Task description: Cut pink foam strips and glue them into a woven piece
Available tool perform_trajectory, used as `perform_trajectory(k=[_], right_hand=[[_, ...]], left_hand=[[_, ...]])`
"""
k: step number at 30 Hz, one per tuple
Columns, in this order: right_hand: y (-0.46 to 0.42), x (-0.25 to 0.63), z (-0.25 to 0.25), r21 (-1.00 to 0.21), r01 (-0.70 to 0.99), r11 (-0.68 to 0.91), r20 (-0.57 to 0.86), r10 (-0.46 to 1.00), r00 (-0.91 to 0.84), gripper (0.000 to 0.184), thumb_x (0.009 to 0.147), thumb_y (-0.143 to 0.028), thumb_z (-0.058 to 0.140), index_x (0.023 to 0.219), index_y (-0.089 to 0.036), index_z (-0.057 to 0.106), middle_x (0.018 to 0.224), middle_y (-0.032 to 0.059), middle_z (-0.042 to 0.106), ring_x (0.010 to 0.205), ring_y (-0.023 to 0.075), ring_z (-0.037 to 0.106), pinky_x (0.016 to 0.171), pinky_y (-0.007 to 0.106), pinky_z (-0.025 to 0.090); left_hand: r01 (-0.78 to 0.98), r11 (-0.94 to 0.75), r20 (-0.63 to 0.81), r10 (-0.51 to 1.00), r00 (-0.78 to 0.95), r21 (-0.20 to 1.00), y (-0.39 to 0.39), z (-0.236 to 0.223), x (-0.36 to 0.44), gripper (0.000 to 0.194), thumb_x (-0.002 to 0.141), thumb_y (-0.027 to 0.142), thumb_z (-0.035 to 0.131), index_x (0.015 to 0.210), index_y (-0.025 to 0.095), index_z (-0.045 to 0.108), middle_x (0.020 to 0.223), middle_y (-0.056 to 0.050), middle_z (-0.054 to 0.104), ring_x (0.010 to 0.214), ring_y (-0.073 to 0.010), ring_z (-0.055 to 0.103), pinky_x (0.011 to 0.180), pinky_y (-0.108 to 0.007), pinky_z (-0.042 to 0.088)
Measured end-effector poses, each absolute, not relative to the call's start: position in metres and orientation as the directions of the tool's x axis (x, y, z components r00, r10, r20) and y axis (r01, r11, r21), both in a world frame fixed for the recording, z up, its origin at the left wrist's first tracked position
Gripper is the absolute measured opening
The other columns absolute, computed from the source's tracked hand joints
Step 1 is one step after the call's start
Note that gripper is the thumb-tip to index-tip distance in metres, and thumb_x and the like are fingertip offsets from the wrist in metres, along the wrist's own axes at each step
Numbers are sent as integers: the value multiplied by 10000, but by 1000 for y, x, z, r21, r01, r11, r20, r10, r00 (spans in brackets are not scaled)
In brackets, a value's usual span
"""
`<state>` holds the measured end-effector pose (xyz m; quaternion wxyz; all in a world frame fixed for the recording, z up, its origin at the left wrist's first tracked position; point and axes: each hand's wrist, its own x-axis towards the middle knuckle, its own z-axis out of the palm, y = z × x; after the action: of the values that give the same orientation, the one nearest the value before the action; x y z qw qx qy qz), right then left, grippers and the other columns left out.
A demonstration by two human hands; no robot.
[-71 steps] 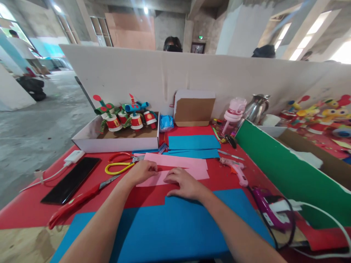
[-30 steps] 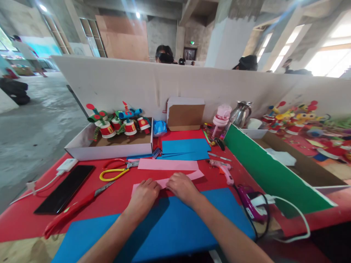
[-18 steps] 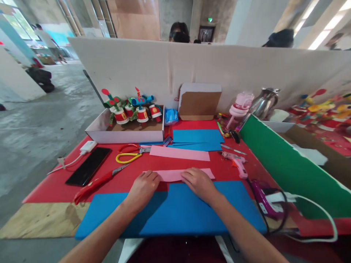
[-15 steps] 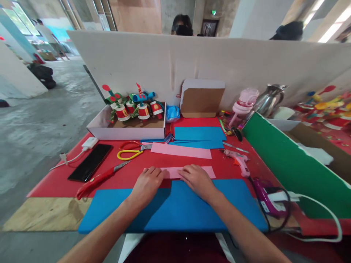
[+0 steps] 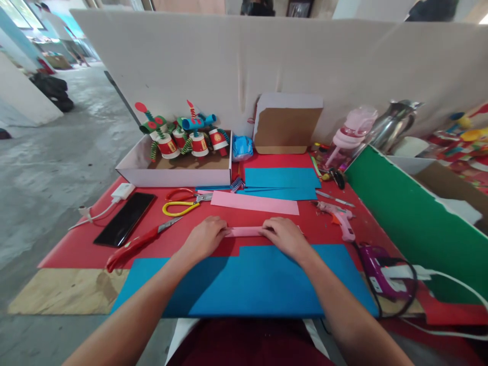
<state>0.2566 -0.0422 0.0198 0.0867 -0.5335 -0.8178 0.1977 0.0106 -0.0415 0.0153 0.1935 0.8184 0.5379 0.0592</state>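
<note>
Both my hands grip a narrow pink paper strip [image 5: 244,232] near its two ends, just above the blue sheet. My left hand [image 5: 208,236] is closed on the left end, and my right hand [image 5: 284,235] pinches the right part. The strip looks rolled or folded narrow, with its ends partly hidden by my fingers. Beyond it a second, flat pink paper strip [image 5: 254,202] lies on the red tabletop [image 5: 206,250]. The large blue sheet [image 5: 247,284] lies under my forearms along the front edge.
Scissors with red and yellow handles [image 5: 181,207] and a red-handled knife [image 5: 141,245] lie left, beside a phone [image 5: 125,219]. On the right are a pink glue gun [image 5: 338,216], its cable and a green-sided box [image 5: 396,218]. Paper-cup figures fill a white box [image 5: 173,178].
The strip between my hands has become narrower, and my fingers now pinch it rather than lie over it. The camera view has tilted downward.
</note>
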Motion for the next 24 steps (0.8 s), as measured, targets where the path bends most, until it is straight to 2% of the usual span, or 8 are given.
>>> perform_trajectory(k=[2,5,8,11,16,20,24], right_hand=[[-43,252,24,-350,865,360,-87,907,-412,170,920,-316,633,824,-186,685,829,62,703,822,208,622,684,287,389],[-44,245,27,-340,854,394,-92,890,-447,126,907,-298,654,865,-179,664,896,67,693,889,211,598,733,292,396],[-45,238,25,-358,829,430,-76,871,-485,77,899,-244,663,899,-168,674,958,73,691,937,208,589,779,295,409],[-48,233,19,-337,829,445,-31,875,-482,79,905,-233,651,923,-177,704,963,70,697,918,204,589,757,294,411],[-58,225,7,-201,858,473,41,879,-475,204,965,-191,535,911,-199,732,889,54,706,812,189,582,686,303,388],[-68,215,4,-108,853,510,90,860,-503,202,963,-178,532,1021,-206,723,893,54,709,807,201,589,669,318,379],[-74,217,2,-104,833,544,128,837,-531,203,956,-162,540,1004,-213,730,875,50,717,792,198,601,661,318,393]], left_hand=[[879,-328,-157,903,399,347,-38,17,13,242,950,237,464,832,176,667,874,-74,680,879,-223,612,719,-300,435],[883,-374,-178,884,432,284,-36,20,15,244,951,231,462,814,171,656,847,-81,686,844,-230,613,722,-315,431],[831,-485,-116,841,529,271,-37,22,15,221,956,250,478,885,176,674,885,-77,687,884,-235,603,780,-335,436],[774,-576,-43,794,606,264,-41,23,15,215,947,194,483,1001,212,690,948,-59,677,932,-224,586,813,-333,442],[803,-577,3,812,584,150,-53,18,20,270,936,134,470,1103,200,671,966,-74,655,940,-230,566,804,-340,463],[766,-637,98,770,630,85,-65,7,29,234,953,156,456,1021,171,680,900,-79,628,886,-221,563,776,-343,477],[750,-659,147,749,646,58,-73,0,23,218,940,130,473,972,153,687,880,-83,644,861,-230,581,752,-359,492]])
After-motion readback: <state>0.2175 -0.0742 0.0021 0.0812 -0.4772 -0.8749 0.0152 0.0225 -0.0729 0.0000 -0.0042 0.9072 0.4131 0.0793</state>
